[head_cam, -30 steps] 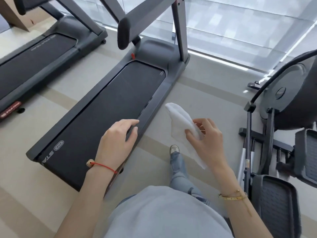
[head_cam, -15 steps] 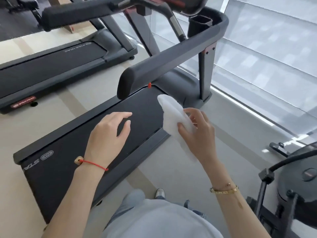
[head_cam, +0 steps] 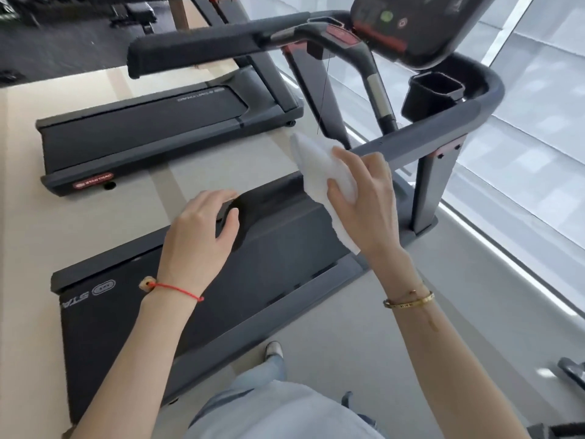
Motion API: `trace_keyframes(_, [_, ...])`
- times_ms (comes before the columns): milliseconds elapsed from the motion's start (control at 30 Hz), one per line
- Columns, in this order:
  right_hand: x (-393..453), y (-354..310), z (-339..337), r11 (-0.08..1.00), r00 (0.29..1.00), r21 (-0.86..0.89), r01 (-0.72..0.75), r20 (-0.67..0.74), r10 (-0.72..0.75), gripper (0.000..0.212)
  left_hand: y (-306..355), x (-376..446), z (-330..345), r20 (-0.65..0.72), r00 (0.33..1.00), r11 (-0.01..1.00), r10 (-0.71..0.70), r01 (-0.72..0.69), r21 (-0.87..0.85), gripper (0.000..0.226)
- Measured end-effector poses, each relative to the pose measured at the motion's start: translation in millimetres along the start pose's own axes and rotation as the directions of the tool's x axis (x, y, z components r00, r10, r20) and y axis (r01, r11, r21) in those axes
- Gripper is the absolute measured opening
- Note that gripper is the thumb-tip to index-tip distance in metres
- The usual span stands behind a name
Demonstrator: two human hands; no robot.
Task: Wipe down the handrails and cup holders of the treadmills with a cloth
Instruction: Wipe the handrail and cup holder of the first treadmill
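The near treadmill's grey right handrail [head_cam: 427, 131] slopes from the console down toward me and ends in a dark tip by my left hand. My right hand [head_cam: 370, 198] grips a white cloth [head_cam: 319, 166] and holds it against the middle of this rail. My left hand [head_cam: 196, 236] lies over the rail's dark end with relaxed fingers and the thumb on the near side; whether it touches the rail is unclear. A black cup holder [head_cam: 433, 90] sits inside the rail's bend below the console [head_cam: 405, 26]. The padded left handrail [head_cam: 196, 52] juts out farther back.
The near treadmill's belt [head_cam: 253, 280] runs under both hands. A second treadmill [head_cam: 142, 134] stands parallel to the left. A glass window wall [head_cam: 538, 153] runs along the right. Part of another machine [head_cam: 569, 372] shows at the lower right. My foot [head_cam: 273, 348] stands beside the deck.
The view rose from the floor to the console. My right hand carried the cloth up to the right handrail, and my left hand moved over the rail's end.
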State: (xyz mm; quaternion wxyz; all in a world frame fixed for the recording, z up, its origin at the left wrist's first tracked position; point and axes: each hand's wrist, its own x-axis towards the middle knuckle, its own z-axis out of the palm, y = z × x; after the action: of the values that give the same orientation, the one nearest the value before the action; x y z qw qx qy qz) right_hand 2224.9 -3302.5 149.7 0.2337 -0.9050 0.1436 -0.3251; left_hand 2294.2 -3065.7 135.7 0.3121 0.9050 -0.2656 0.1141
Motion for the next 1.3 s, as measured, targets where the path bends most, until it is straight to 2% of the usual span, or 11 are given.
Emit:
trace_keyframes(100, [34.7,4.8,15.9,0.994,0.994,-0.042,0.105,0.042,-0.103,0.042,0.6,21.6,13.0,0.007,0.999,0.999,-0.050,0.050,0.005,0.028])
trace_keyframes(200, [52.6,8.8,36.2,0.971,0.962,-0.085,0.223,0.177,-0.206,0.037,1.0,36.2,24.7,0.035,0.996,0.997,-0.077,0.077,-0.004,0.028])
trace_keyframes(367, [69.5,18.7,57.1,0.897,0.814,0.029,0.441,0.408,-0.413,0.041,4.6,41.8,41.0,0.067,0.990,0.992,-0.122,0.123,-0.024,0.028])
trace_keyframes(500, [80.5,31.4,56.0,0.888,0.806,0.046,0.457,0.400,-0.436,0.038,11.9,39.5,50.7,0.039,0.979,0.977,-0.202,0.204,-0.059,0.031])
trace_keyframes(633, [100.1,69.1,42.7,0.886,0.810,-0.004,0.464,0.406,-0.423,0.053,21.3,35.4,57.9,-0.021,0.954,0.953,-0.300,0.298,-0.055,0.033])
trace_keyframes(733, [115.2,85.6,36.0,0.885,0.795,0.018,0.465,0.431,-0.427,0.055,29.2,33.9,62.2,-0.076,0.927,0.930,-0.368,0.365,-0.054,0.032])
trace_keyframes(900, [122.2,78.3,40.0,0.770,0.690,-0.068,0.635,0.499,-0.525,0.051,32.8,30.5,67.0,-0.165,0.891,0.906,-0.423,0.416,-0.075,0.029])
trace_keyframes(967, [127.2,77.6,38.6,0.729,0.610,0.031,0.684,0.524,-0.595,0.051,33.3,28.1,68.1,-0.187,0.875,0.895,-0.446,0.437,-0.085,0.028])
trace_keyframes(1033, [128.3,77.7,39.8,0.739,0.555,0.170,0.652,0.557,-0.617,0.046,33.3,27.4,69.7,-0.192,0.871,0.891,-0.453,0.445,-0.089,0.028])
trace_keyframes(1167, [118.6,75.7,44.5,0.736,0.612,0.099,0.669,0.489,-0.622,0.041,32.2,27.9,70.3,-0.194,0.864,0.886,-0.464,0.456,-0.089,0.028])
trace_keyframes(1300, [94.4,34.7,60.1,0.696,0.594,0.116,0.708,0.435,-0.677,0.039,30.5,26.9,67.6,-0.162,0.879,0.894,-0.448,0.438,-0.091,0.030])
